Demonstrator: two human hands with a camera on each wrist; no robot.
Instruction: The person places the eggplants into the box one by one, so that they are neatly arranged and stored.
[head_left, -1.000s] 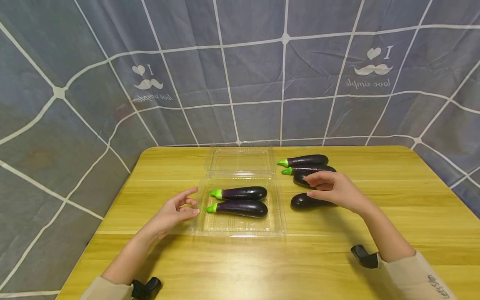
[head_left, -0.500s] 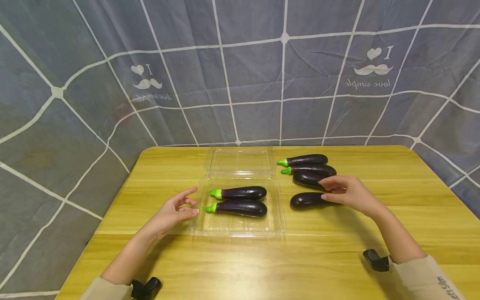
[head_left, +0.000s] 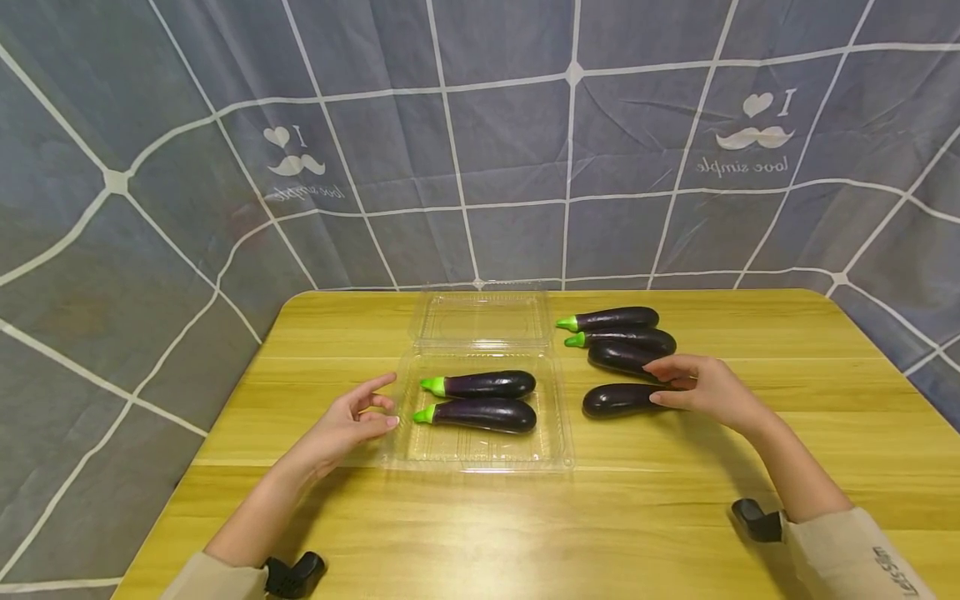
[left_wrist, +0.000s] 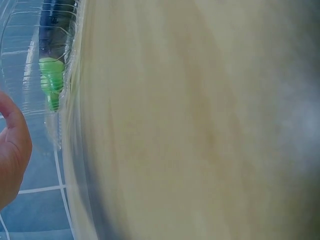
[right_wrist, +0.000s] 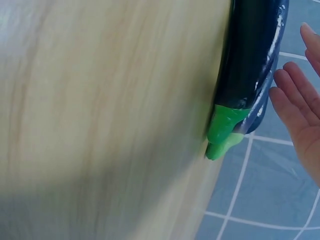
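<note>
My left hand [head_left: 341, 429] stays at the left side of a clear plastic clamshell box [head_left: 555, 450], fingers relaxed and holding nothing. Inside the box lie two eggplants, a rear one [head_left: 491, 384] and a front one [head_left: 487, 414], green stems to the left. My right hand [head_left: 708, 387] hovers over the stem end of a loose eggplant [head_left: 618, 400] on the table. In the right wrist view, a gap shows between its loosely bent fingers [right_wrist: 290, 100] and the nearest eggplant [right_wrist: 245, 60]. Part of that eggplant is hidden by the hand in the head view.
Behind the right hand, more eggplants lie close together: one [head_left: 618, 358], a second [head_left: 630, 337] and a third [head_left: 618, 317] at the back. The box's lid [head_left: 482, 321] lies folded back toward a grey checked cloth [head_left: 517, 242] hanging beyond the wooden table [head_left: 480, 533].
My right hand has moved right along the loose eggplant, from its middle toward its stem end, then slowed. The left hand and the boxed eggplants have kept their places.
</note>
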